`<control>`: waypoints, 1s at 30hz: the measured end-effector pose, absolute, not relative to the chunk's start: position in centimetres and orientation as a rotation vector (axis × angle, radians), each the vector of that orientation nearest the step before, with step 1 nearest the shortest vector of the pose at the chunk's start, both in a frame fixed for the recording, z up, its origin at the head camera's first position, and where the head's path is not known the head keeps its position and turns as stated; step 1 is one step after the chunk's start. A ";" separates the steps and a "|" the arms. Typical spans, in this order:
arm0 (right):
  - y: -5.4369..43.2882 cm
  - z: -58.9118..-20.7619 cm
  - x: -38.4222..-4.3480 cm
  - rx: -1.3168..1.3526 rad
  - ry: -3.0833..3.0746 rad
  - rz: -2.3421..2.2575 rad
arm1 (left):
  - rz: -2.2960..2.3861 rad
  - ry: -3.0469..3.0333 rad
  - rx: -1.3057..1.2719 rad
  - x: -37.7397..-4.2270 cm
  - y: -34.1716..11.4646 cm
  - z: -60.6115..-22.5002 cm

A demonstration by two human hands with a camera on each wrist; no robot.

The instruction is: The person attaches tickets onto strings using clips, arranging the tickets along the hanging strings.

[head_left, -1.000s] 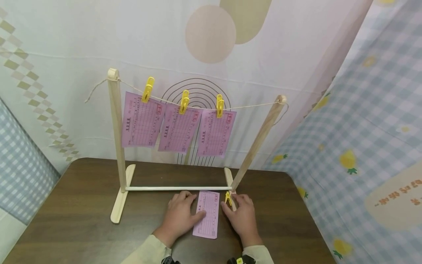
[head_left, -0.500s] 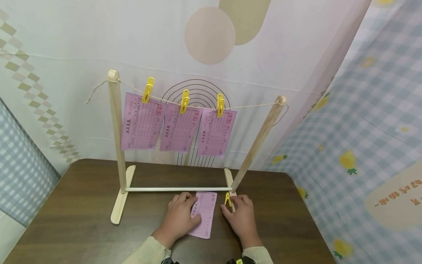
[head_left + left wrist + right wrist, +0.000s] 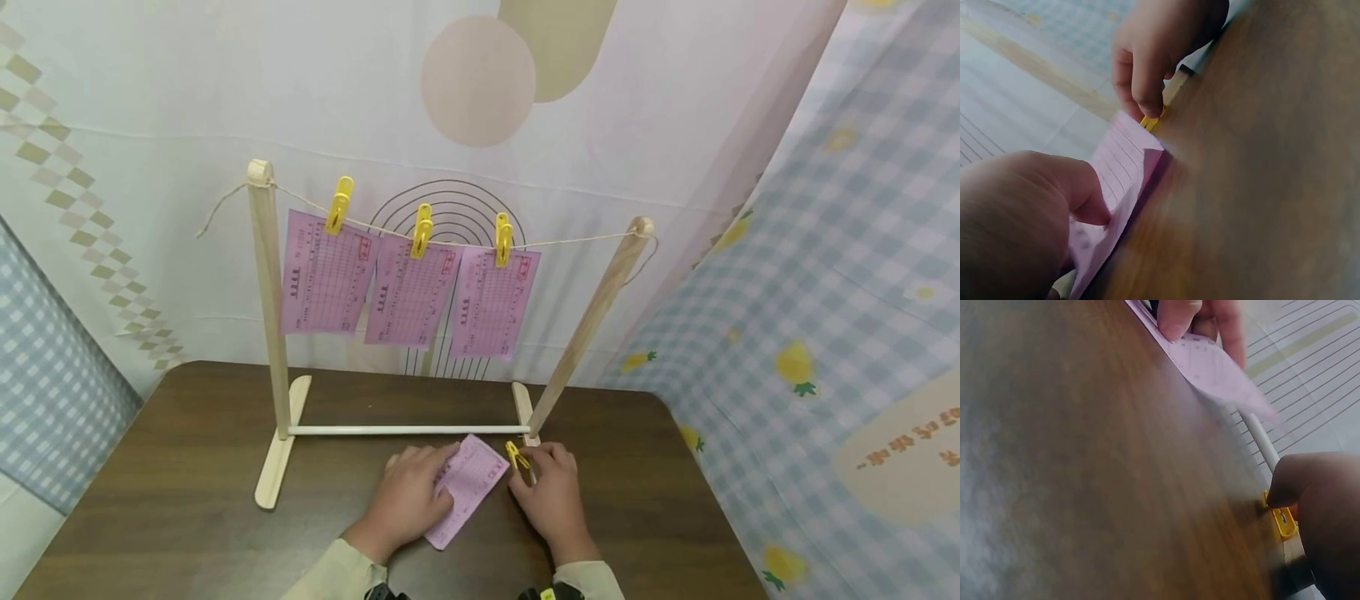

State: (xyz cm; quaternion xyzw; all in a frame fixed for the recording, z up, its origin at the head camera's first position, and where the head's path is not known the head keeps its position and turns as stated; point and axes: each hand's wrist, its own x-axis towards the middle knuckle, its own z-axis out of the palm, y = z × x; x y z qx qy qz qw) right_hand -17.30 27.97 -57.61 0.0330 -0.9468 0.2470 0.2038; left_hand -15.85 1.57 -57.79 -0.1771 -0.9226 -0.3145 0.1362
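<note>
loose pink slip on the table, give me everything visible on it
The pink slip is a thin rectangular paper sheet printed with a ruled grid and small dark text, the same kind as the three pegged on the string. It lies skewed on the brown table in front of the rack's white crossbar, its far end curling up off the wood in the wrist views. The left hand grips its left side, thumb on top. Its far corner is close beside the yellow clothespin pinched by the right hand.
</note>
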 end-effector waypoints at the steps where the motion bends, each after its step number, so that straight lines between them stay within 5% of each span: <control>1: 28.0 -57.6 -17.3 0.102 -2.642 0.682 | -0.920 -2.668 -0.507 -15.9 1.6 -57.8; 30: 28.0 -57.5 -17.2 0.134 -2.660 0.701 | -1.501 -2.561 -0.370 -15.6 0.9 -57.1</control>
